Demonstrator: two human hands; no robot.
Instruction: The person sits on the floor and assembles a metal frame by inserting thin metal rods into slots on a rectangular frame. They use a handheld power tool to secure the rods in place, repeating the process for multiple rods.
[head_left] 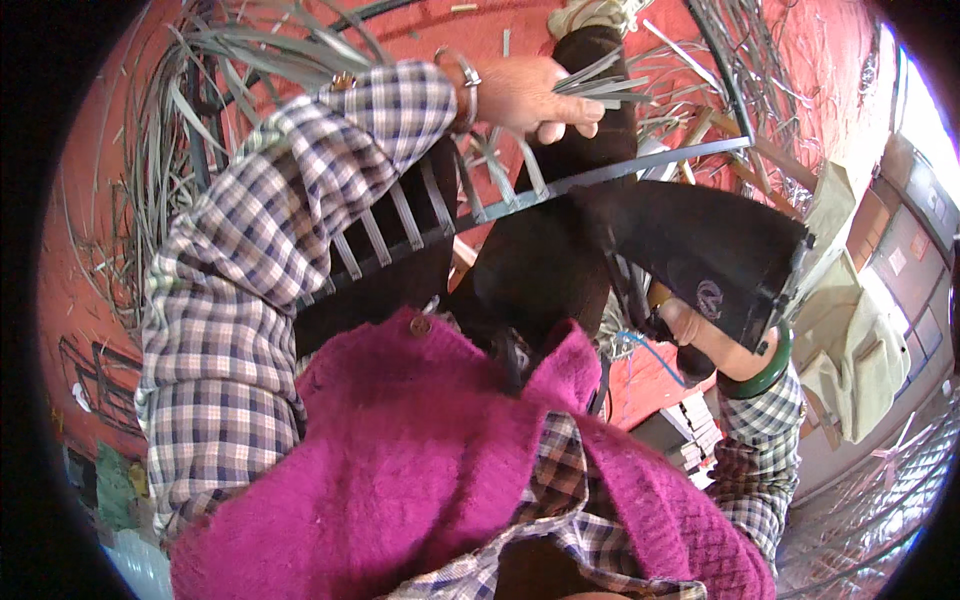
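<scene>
My left hand (525, 95) reaches across above a grey metal frame (650, 168), its thumb and fingers closed on a bunch of grey flat strips (612, 88). Below that hand, several short grey strips (405, 217) are looped or fixed along the frame's bar. At the right, my right hand (715, 345) wraps around the grip of a black tool (690, 240) that looks like a staple gun. The tool's wide body hides some of the fingers, and its narrow end lies near the frame's bar. The frame rests across my dark-clad legs (540, 260).
Long loose grey strips (165, 170) pile up at the left, with more strewn on the red floor (440, 25). A blue hose or cord (650, 352) runs below the tool. White sticks or strips (697, 430) lie by my right arm. Beige cloth (845, 350) and boxes (905, 240) stand at the right.
</scene>
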